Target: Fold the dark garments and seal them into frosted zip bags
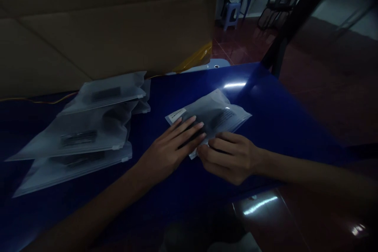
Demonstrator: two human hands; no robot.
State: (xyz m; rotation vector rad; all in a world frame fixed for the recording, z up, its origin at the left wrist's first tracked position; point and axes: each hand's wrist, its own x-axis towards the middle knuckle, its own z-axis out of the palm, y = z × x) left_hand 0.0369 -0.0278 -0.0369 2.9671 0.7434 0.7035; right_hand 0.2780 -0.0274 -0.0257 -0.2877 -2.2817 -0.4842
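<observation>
Blue tabletop (265, 122): frosted bag (203, 108) held flat under L hand (168, 150), fingers slightly spread, prob. for steadying; near edge met by R hand (238, 157), fingers curled, pinch unclear.

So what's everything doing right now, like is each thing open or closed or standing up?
Frosted plastic bag with white label: lying down; can't tell if sealed.
Left hand: flat on that bag, fingers spread.
Right hand: fingers curled at its near edge.
Frosted plastic bags on the left: overlapping in a loose pile.
Brown cardboard box: upright; top out of view.
Blue plastic stool: upright, sat on.
</observation>
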